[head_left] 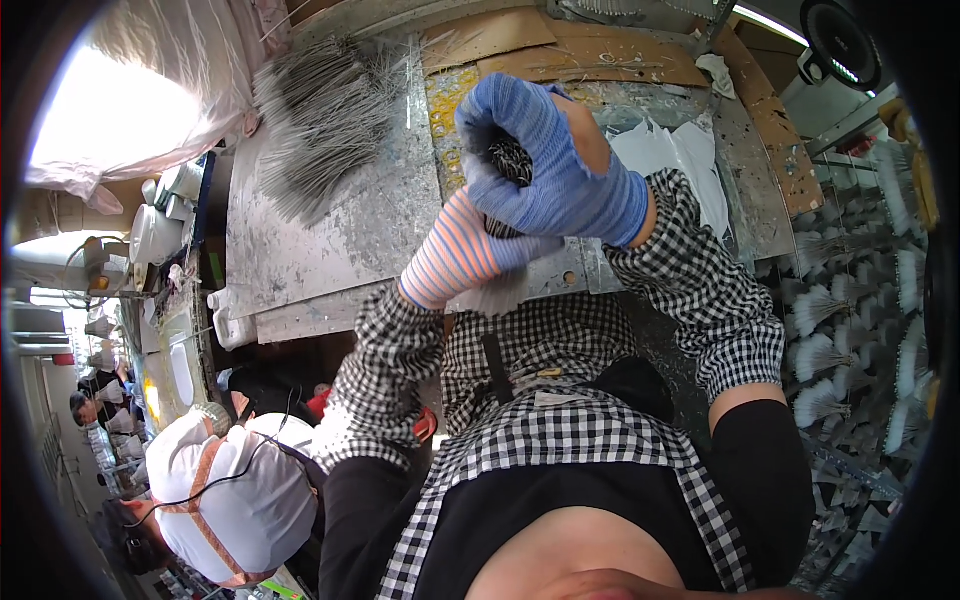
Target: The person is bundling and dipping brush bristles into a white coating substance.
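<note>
Both my gloved hands close around one bundle of thin grey strands (499, 293), held above the near edge of the table. My left hand (455, 248), in an orange-and-blue striped glove, grips the lower part. Just above it, my right hand (555, 170) wraps the upper part in a blue glove with a bare patch at the back. Dark, packed strand ends (510, 160) show inside the ring of the right hand's fingers. Below the left hand the grey strands fan out. The bundle's middle is hidden by the gloves. Whether the strands are wire or bristle, I cannot tell.
A large pile of loose grey strands (325, 125) lies on the worn metal-topped table (290, 270), left of my hands. Cardboard (600, 55) lines the back, and white sheet (670, 160) lies at right. Racks of pale tufts (830, 310) stand right; another person (235, 490) is at lower left.
</note>
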Action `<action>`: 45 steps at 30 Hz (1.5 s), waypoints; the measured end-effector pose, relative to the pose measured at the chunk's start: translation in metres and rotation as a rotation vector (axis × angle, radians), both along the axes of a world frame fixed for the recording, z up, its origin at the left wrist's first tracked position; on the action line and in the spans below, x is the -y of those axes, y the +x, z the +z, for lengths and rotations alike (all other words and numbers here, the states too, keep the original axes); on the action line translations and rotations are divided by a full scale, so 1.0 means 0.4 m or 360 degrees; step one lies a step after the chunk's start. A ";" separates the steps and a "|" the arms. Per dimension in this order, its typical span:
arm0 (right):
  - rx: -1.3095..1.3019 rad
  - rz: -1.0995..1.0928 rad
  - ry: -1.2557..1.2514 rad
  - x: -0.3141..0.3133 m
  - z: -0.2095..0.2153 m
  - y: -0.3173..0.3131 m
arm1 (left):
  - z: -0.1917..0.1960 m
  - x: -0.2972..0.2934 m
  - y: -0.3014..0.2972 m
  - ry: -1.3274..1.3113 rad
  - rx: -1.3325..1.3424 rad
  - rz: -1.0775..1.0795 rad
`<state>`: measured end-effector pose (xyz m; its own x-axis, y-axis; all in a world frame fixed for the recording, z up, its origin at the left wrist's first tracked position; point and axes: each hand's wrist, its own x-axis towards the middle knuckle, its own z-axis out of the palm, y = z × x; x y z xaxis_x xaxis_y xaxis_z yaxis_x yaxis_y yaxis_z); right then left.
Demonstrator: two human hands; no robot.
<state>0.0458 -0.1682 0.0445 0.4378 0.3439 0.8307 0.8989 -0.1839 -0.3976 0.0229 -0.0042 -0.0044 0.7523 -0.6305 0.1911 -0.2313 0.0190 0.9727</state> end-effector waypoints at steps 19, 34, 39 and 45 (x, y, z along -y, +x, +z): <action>0.0406 -0.1021 0.0228 0.013 0.138 -0.411 | -0.401 0.143 -0.114 -0.0875 -0.0903 0.0410; -0.0081 -0.0786 -0.0312 0.076 0.174 -0.516 | -0.276 0.136 -0.121 -0.2273 -0.1734 0.0273; -0.0069 -0.0740 -0.0232 0.085 0.106 -0.560 | -0.342 0.122 -0.109 -0.2520 -0.1624 -0.0116; -0.0296 -0.0325 -0.0096 0.136 0.018 -0.374 | -0.197 0.116 -0.084 -0.1652 -0.1378 0.0787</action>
